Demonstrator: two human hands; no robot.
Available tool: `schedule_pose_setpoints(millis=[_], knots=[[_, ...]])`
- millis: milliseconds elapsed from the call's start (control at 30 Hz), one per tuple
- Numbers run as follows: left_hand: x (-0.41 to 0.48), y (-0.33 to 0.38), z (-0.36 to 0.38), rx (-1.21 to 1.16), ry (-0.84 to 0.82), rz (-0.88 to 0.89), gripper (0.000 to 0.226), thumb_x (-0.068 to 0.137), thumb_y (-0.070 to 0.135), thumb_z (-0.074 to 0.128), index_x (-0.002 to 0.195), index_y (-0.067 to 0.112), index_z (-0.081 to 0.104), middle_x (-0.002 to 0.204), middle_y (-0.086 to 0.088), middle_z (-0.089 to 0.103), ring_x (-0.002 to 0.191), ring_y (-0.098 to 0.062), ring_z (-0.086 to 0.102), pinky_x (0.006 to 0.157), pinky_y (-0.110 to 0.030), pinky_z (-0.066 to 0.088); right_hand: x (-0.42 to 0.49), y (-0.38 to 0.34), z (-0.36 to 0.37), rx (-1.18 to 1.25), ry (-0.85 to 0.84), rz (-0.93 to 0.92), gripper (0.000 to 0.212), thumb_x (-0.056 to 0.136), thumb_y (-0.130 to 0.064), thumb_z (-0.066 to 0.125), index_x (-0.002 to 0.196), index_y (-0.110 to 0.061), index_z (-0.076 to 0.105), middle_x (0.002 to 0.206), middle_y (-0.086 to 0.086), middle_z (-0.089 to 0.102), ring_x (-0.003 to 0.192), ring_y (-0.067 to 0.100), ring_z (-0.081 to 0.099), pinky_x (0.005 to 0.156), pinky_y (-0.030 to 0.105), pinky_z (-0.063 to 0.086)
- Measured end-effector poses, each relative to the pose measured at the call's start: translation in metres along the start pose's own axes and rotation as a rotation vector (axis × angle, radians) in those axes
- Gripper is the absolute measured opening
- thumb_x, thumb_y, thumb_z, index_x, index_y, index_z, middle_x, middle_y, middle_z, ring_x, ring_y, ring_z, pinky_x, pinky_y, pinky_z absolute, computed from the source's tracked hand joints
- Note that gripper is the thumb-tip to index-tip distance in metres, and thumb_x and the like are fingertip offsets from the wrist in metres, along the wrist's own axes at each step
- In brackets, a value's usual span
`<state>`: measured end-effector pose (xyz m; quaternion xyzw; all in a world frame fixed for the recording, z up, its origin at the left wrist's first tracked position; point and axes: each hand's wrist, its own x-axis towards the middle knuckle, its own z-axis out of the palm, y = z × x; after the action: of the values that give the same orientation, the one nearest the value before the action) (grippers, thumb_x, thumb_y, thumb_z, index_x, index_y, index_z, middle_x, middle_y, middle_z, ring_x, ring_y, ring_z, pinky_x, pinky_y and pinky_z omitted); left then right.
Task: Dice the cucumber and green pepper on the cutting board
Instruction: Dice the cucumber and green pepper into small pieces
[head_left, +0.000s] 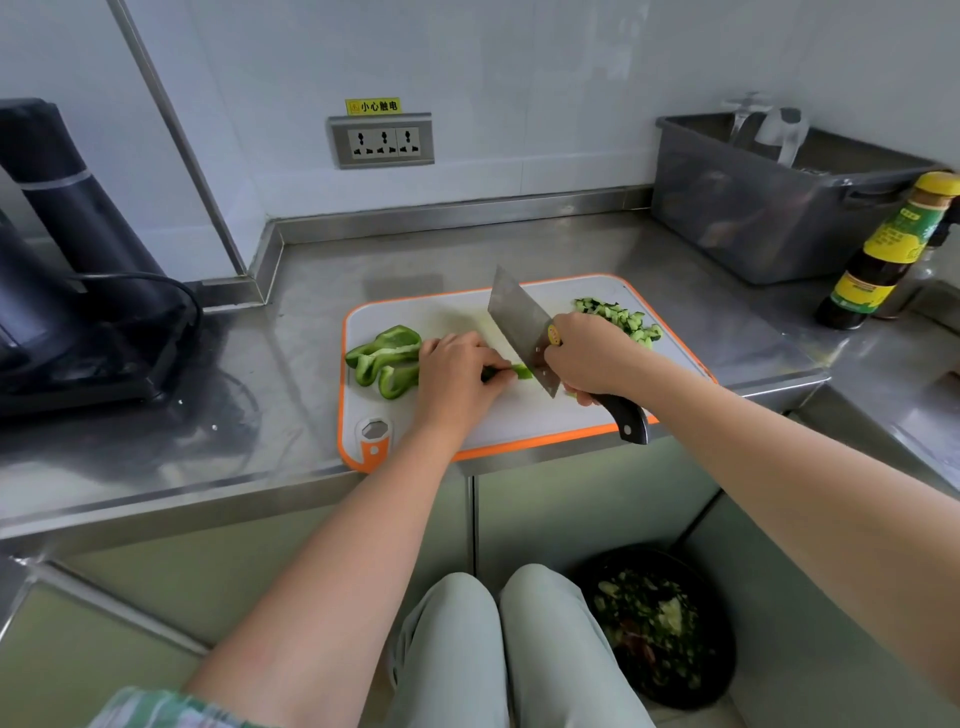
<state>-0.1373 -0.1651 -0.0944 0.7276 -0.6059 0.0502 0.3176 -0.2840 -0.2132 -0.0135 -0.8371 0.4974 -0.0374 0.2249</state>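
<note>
The left hand (457, 374) rests knuckles-up on the cutting board (467, 312), its curled fingers (491, 361) pinning a green pepper strip (522, 371). The right hand (592, 358) grips the cleaver (519, 322) by its handle, with the blade angled at the strip's end. Diced cucumber (621, 318) is piled at the board's far right corner.

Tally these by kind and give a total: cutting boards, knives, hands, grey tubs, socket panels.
cutting board: 1
knife: 1
hands: 2, left hand holding pepper strip, right hand gripping the knife
grey tub: 1
socket panel: 1
Total: 6
</note>
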Motion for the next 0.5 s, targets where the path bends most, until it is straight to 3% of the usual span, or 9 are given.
schedule_pose_setpoints(millis=[67, 233, 500], knots=[[0.0, 0.0, -0.001, 0.0, -0.01, -0.004, 0.01, 0.077, 0.033, 0.074, 0.084, 0.027, 0.077, 0.08, 0.003, 0.061, 0.085, -0.025, 0.057, 0.074, -0.033, 0.026, 0.0, -0.004, 0.0, -0.033, -0.048, 0.009, 0.014, 0.084, 0.001, 0.033, 0.075, -0.007, 0.041, 0.067, 0.014, 0.06, 0.035, 0.019, 0.053, 0.039, 0.02, 0.038], [0.0, 0.0, -0.001, 0.003, -0.012, -0.007, 0.011, 0.077, 0.035, 0.073, 0.085, 0.028, 0.077, 0.081, 0.002, 0.062, 0.085, -0.025, 0.056, 0.074, -0.032, 0.026, 0.0, -0.009, 0.002, -0.045, -0.046, 0.015, 0.011, 0.087, 0.003, 0.037, 0.091, -0.001, 0.046, 0.074, 0.018, 0.064, 0.039, 0.02, 0.054, 0.043, 0.022, 0.04], [-0.002, 0.001, -0.001, -0.034, 0.002, 0.003, 0.009, 0.074, 0.033, 0.077, 0.08, 0.028, 0.077, 0.08, 0.003, 0.063, 0.083, -0.025, 0.058, 0.074, -0.033, 0.029, 0.006, -0.008, 0.015, -0.036, 0.027, -0.004, 0.009, 0.09, -0.003, 0.035, 0.094, -0.003, 0.043, 0.07, 0.011, 0.056, 0.045, 0.023, 0.057, 0.045, 0.024, 0.041]])
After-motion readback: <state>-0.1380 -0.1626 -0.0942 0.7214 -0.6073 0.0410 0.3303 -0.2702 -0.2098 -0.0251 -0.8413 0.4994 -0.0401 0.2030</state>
